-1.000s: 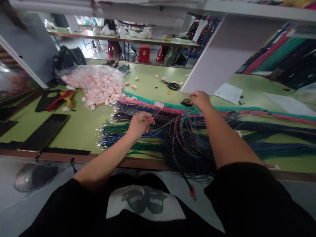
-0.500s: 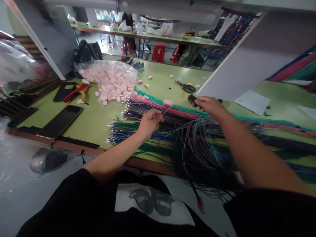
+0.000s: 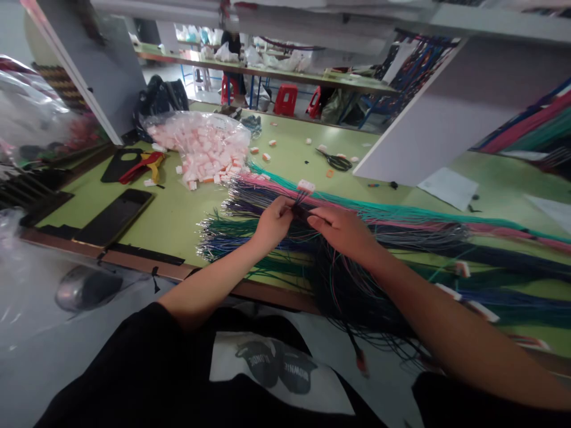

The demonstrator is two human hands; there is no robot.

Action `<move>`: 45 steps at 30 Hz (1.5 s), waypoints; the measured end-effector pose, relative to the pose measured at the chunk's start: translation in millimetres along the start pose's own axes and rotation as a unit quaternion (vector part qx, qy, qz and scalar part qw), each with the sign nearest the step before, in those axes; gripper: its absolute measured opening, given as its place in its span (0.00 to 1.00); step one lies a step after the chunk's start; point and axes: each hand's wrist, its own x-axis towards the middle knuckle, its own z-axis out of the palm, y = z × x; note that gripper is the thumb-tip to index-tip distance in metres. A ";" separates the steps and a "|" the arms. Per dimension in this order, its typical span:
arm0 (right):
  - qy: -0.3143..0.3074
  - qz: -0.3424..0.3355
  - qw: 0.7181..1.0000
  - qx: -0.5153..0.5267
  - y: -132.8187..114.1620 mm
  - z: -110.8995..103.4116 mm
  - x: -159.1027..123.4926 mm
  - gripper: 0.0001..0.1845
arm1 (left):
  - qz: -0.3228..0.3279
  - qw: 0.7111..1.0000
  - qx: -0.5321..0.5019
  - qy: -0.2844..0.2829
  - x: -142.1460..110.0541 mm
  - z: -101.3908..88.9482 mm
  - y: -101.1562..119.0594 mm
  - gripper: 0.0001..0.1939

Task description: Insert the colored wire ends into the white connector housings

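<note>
A white and orange connector (image 3: 306,186) stands out above my left hand (image 3: 273,223), its thin wires (image 3: 301,201) pinched between my thumb and fingers. My right hand (image 3: 341,229) is closed beside it, fingers on a small dark piece (image 3: 303,213) that lies against those wires; its exact kind I cannot make out. Below both hands a tangled bunch of dark, pink and green wires (image 3: 343,279) hangs toward the table's front edge. Under them, long bundles of green, pink, grey and blue wires (image 3: 250,196) lie across the table, metal tips to the left.
A clear bag of white and orange connectors (image 3: 209,148) lies at the back left. Beside it are red and yellow pliers (image 3: 143,166) and a phone (image 3: 113,218). Black-handled scissors (image 3: 336,160) and loose connectors lie farther back. A white panel (image 3: 414,125) stands at right, near paper (image 3: 448,187).
My right hand has come left and down from the back of the table, bringing the small dark piece to the wires. My left hand keeps its pinch, almost in place.
</note>
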 end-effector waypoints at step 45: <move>0.008 -0.021 0.845 0.535 -20.1 10.4 13.9 0.11 | -0.167 0.924 -0.291 -0.183 -7.5 -12.3 29.1 0.08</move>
